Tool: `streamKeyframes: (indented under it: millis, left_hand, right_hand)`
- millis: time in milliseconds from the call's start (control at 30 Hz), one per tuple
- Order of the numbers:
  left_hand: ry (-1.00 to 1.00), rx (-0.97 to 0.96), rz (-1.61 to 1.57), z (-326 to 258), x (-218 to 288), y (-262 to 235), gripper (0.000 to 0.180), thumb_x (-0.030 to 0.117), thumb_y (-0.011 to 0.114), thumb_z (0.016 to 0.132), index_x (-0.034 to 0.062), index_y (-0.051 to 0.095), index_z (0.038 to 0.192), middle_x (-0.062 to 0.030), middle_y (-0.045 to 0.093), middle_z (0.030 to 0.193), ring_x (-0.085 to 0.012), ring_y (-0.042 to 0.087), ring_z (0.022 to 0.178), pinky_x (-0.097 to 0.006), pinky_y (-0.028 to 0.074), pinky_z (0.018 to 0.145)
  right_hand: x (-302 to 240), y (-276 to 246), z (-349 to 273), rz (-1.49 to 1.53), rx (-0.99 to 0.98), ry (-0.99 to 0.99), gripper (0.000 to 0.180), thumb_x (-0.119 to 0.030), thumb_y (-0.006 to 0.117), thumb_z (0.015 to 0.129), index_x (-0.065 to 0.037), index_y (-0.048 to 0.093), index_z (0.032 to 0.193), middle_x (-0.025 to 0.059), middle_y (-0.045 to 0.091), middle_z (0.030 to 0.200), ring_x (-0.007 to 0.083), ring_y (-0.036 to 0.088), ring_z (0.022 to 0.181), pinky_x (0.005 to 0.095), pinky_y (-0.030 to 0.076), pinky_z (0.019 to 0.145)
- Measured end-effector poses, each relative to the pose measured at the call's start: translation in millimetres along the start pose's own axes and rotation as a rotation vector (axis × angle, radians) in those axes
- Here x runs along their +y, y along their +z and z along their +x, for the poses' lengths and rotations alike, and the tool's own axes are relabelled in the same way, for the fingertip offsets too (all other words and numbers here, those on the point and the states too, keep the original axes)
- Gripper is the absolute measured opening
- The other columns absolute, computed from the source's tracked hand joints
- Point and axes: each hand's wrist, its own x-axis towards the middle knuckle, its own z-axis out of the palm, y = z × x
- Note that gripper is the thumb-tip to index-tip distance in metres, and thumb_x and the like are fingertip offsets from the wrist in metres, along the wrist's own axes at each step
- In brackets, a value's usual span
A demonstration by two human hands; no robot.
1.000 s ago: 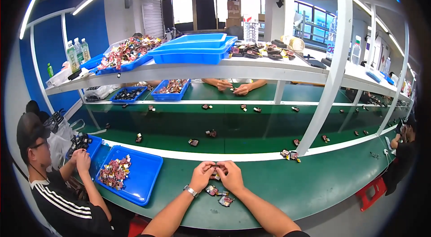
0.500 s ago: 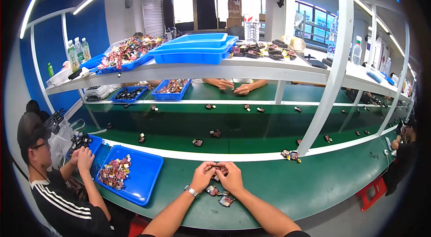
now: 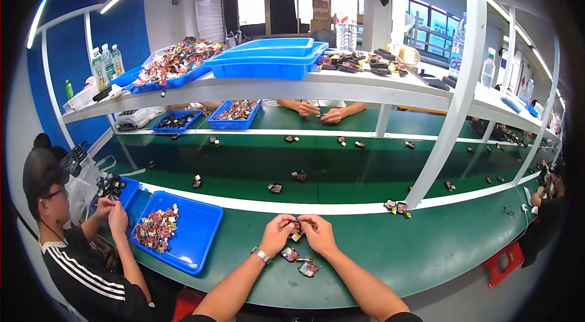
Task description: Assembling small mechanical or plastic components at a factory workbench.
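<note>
left hand | right hand | both pinch small part, seemingly dark

Labels on the bottles bear print too small to read.

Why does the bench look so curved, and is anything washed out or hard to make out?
Head view: the fisheye lens bows the near edge of the green table, and the picture's corners go black; same view: the windows glare white, and the piece between the left hand and right hand is too small to make out in detail.
</note>
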Motion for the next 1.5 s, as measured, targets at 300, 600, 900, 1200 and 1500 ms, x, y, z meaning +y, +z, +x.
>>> streamKeyframes:
  millis: [300, 600, 900, 1200, 1500]
  left_hand:
    - [0.01, -0.038, -0.012, -3, 4, 1, 0.02, 0.001, 0.054, 0.094, -0.0016, 0.053, 0.114, -0.0089, 0.065, 0.104, -0.012, 0.062, 0.094, -0.025, 0.053, 0.079]
    - [0.066, -0.058, 0.013, -2, -2, -3, 0.023, 0.001, 0.054, 0.094, -0.0005, 0.055, 0.116, -0.008, 0.064, 0.108, -0.0119, 0.061, 0.093, -0.025, 0.051, 0.076]
    - [0.048, -0.094, 0.007, 1, -2, -4, 0.027, 0.001, 0.055, 0.093, -0.0007, 0.053, 0.12, -0.0086, 0.064, 0.111, -0.0126, 0.061, 0.096, -0.026, 0.051, 0.078]
    - [0.09, 0.055, -0.065, 7, -2, -12, 0.033, -0.001, 0.052, 0.09, -0.0041, 0.049, 0.123, -0.0175, 0.06, 0.12, -0.0222, 0.065, 0.1, -0.031, 0.056, 0.081]
    - [0.066, 0.036, 0.05, 6, -1, -13, 0.021, 0.0, 0.052, 0.091, -0.0053, 0.055, 0.112, -0.0155, 0.066, 0.102, -0.0188, 0.067, 0.086, -0.029, 0.055, 0.075]
  right_hand:
    - [-11, 7, -4, -0.229, 0.069, -0.154, 0.017, -0.003, 0.07, 0.081, 0.003, 0.067, 0.097, 0.0098, 0.067, 0.087, 0.0127, 0.066, 0.076, 0.0247, 0.054, 0.067]
    - [-13, 9, -7, -0.267, 0.082, -0.258, 0.017, -0.004, 0.07, 0.079, 0.0, 0.067, 0.095, 0.0109, 0.066, 0.088, 0.0172, 0.066, 0.072, 0.0276, 0.054, 0.065]
    - [-10, 7, -5, -0.286, 0.093, -0.268, 0.017, -0.002, 0.069, 0.078, 0.0, 0.067, 0.095, 0.01, 0.066, 0.087, 0.0157, 0.066, 0.072, 0.0269, 0.054, 0.065]
    - [34, -90, 106, -0.537, 0.354, 0.068, 0.022, -0.013, 0.075, 0.074, -0.001, 0.069, 0.091, 0.0133, 0.071, 0.081, 0.024, 0.069, 0.076, 0.0335, 0.054, 0.073]
    - [40, -55, 167, -1.052, 0.161, -0.131, 0.061, -0.033, 0.08, 0.071, -0.003, 0.059, 0.119, 0.0166, 0.061, 0.119, 0.036, 0.055, 0.113, 0.0437, 0.048, 0.093]
